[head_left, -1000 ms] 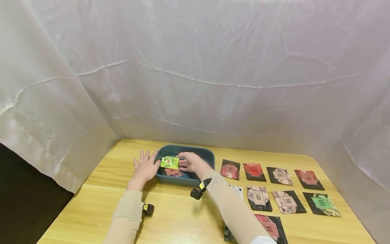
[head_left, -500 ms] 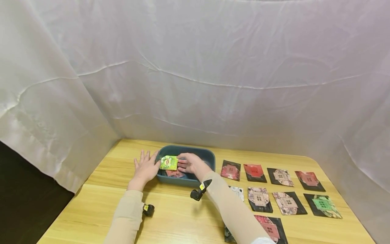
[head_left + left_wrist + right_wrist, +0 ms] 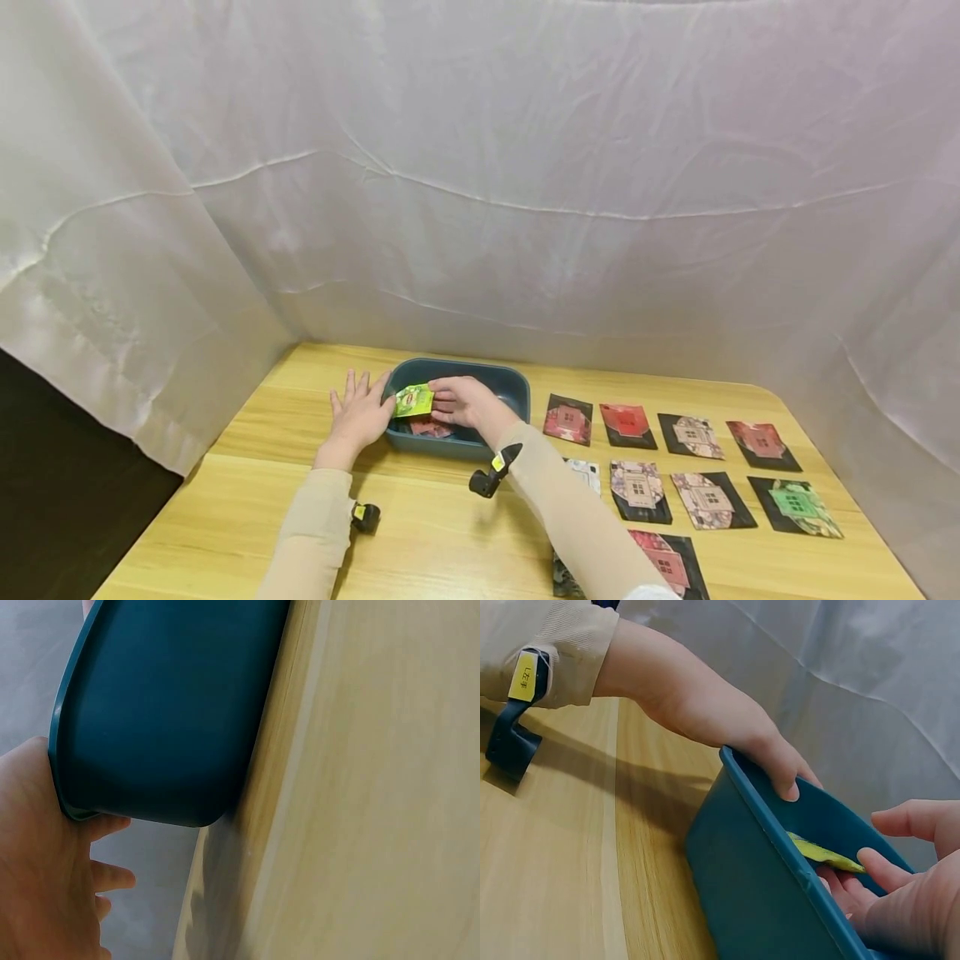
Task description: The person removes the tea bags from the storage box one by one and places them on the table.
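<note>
A dark teal plastic storage bin (image 3: 442, 447) stands at the back of the table. My left hand (image 3: 362, 413) holds its left end, the thumb hooked inside the rim and the other fingers spread outside, as the left wrist view also shows. Inside the bin, my right hand (image 3: 467, 405) pinches a bright green and yellow tea bag sachet (image 3: 414, 401) by its right side. In the right wrist view the sachet (image 3: 821, 853) is seen edge-on between thumb and fingers. Beneath it, a reddish sachet (image 3: 430, 427) lies on the bin's floor, partly hidden.
Several dark sachets with red, pink and green labels lie in rows on the right of the wooden table (image 3: 420, 533), among them a green-labelled sachet (image 3: 795, 505). My right forearm covers part of the nearer ones. A pale curtain (image 3: 480, 250) hangs behind the table.
The green sachet has shifted slightly left and tilted, its right side rising, as my right hand moves a little left with it. My left hand stays at the bin's end.
</note>
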